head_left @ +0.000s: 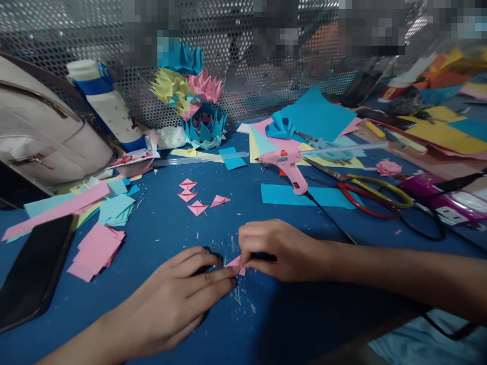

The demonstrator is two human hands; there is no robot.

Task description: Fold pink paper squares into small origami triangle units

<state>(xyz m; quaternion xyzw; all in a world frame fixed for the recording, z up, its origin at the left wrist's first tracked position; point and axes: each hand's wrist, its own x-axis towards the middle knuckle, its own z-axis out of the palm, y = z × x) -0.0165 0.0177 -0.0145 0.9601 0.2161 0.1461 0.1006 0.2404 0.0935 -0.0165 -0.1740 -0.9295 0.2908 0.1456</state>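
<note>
A small pink paper piece (235,262) lies on the blue table between my hands. My left hand (182,294) rests flat on the table with fingers stretched out, its fingertips pressing the paper's near edge. Fingers bent in a pinch, my right hand (272,249) grips the right side of the same piece. Beyond them sit several small folded pink pieces (198,207). To the left are a stack of pink squares (95,251) and some light green squares (116,209).
A pink glue gun (289,167) with its cord, scissors (380,195) and a blue strip (276,194) lie right of centre. Paper flowers (205,124) and a bottle (108,109) stand behind. A phone (36,268) and bag (41,126) are left.
</note>
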